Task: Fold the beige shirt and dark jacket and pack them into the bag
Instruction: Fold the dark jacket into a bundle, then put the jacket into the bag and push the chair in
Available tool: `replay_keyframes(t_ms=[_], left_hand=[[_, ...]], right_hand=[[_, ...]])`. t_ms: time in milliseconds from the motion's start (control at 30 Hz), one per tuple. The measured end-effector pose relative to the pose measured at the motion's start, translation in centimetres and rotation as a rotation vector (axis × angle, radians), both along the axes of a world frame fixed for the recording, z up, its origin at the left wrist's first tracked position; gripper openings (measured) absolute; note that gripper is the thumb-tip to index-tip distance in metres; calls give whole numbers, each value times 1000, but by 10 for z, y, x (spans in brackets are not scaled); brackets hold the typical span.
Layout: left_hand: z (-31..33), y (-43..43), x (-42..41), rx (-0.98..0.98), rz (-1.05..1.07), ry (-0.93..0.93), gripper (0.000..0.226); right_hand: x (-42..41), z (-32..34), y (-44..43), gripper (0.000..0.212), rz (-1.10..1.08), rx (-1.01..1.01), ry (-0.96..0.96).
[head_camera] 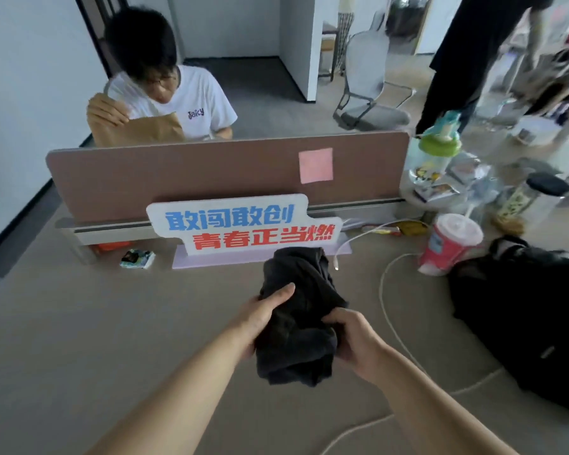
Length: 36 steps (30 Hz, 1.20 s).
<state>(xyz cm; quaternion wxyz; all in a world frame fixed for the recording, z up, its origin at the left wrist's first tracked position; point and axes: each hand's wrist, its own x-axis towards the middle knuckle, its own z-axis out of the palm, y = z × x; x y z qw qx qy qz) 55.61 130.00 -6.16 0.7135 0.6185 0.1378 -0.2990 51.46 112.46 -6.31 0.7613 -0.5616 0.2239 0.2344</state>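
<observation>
Dark jacket (298, 300) bunched in left hand (260, 318) and right hand (355, 343), fingers (334, 318) curled.

Plain charcoal grey across the dark jacket (298, 310), no print. Solid black for the bag (523, 323). Pale beige over the table (112, 339). Dusty pinkish brown on the divider (178, 178), with a light pink sticky note (315, 165). White for the sign (243, 224), blue characters above, red below, on a lilac base (211, 258). Pinkish red on the cup (440, 249), white on its lid (459, 229). White along the cable (382, 290). Lime green around the bottle cap (439, 147). Black on the jar lid (547, 184). White on the T-shirt (204, 93), with blue-and-red lettering. Brown for the paper bag (145, 129).
</observation>
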Motion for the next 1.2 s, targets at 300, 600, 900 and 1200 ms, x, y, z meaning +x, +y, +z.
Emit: replay_keyframes(t_ms=[300,600,900,1200], left_hand=[[70,-268,-90,-94,-317,-31,62],[84,-430,-161,-87,-602,22,52],[80,-517,-79,236,-462,-278,35],[19,-569,24,1102,-443,-398,110]], right_hand=[[-134,71,-236,41,-301,44,-209],[-230,81,-393,25,-586,-129,-266],[-197,89,-486,48,-637,-170,-327],[-144,76,-594,60,-638,-285,-349]])
